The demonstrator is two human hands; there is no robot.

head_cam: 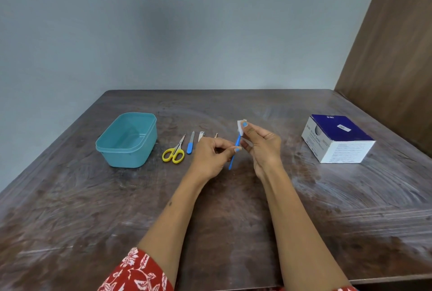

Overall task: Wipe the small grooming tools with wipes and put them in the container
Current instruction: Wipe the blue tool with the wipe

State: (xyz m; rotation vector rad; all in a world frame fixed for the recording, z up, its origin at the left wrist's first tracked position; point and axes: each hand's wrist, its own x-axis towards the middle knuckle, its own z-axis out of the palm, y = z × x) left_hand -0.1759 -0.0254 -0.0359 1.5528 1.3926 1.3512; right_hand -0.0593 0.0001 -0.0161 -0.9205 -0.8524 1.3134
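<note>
1. Grip: left hand (208, 157) pinches the lower shaft of a thin blue tool (234, 152), fingers curled round it. Right hand (264, 145) pinches a small white wipe (240, 124) folded over the tool's upper tip. Both at frame centre, above the desk (233, 220).
2. Risk (judgement): the shaft is thin and smooth; a hard pull through the wipe could slide it out of the left pinch onto the desk. The small wipe could also slip off the tip.
3. Tool: slender, bright blue, tilted near upright; its tip is hidden by the wipe.
4. Left of centre: yellow scissors (174, 152), blue-handled file (190, 144), two small metal tools partly hidden behind the left hand.
5. Teal container (112, 150), middle left, lidless, nothing visible inside. Wipe box (339, 141), middle right.
</note>
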